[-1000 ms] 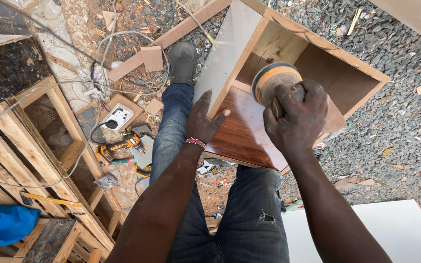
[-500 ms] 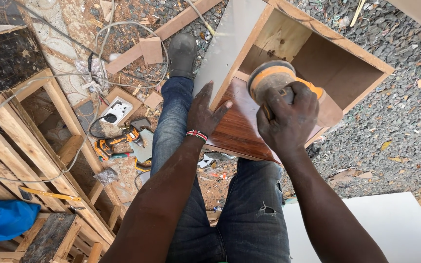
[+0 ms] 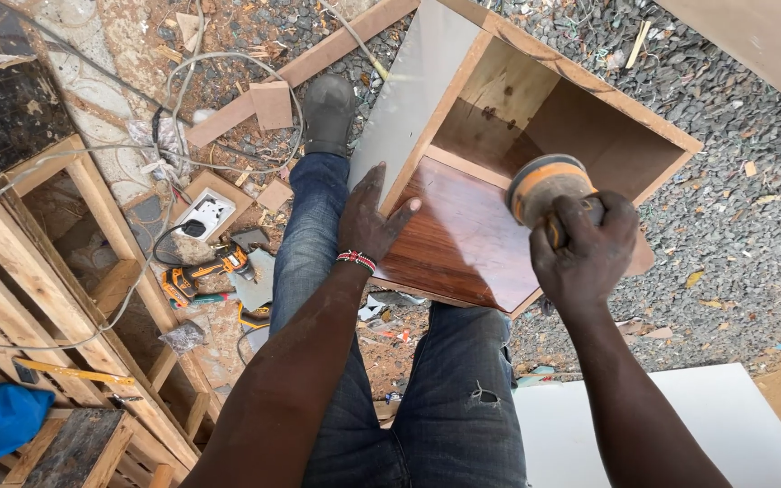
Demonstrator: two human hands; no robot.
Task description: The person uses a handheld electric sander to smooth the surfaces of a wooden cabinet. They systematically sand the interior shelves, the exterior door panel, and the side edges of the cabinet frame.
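The open-fronted wooden cabinet box (image 3: 535, 117) rested on the gravel ground (image 3: 734, 208) in front of the person's knees, tilted with its opening upward. Its edges were pale raw plywood; one outer side was a smooth grey laminate, and the near panel was a glossy reddish-brown veneer (image 3: 463, 239). The interior showed bare, darker wood with a few small marks.

The right hand (image 3: 585, 253) was closed around the round orange-and-grey power sander (image 3: 544, 185), which sat at the right end of the reddish panel, near the box's front edge. The left hand (image 3: 371, 217) lay open and flat, fingers spread, pressing on the left corner where the grey side met the reddish panel. A beaded wristband (image 3: 359, 261) circled that wrist.

To the left, an orange cordless drill (image 3: 201, 276) and a white socket block (image 3: 202, 214) lay on the ground beside pale wooden pallets (image 3: 56, 262)
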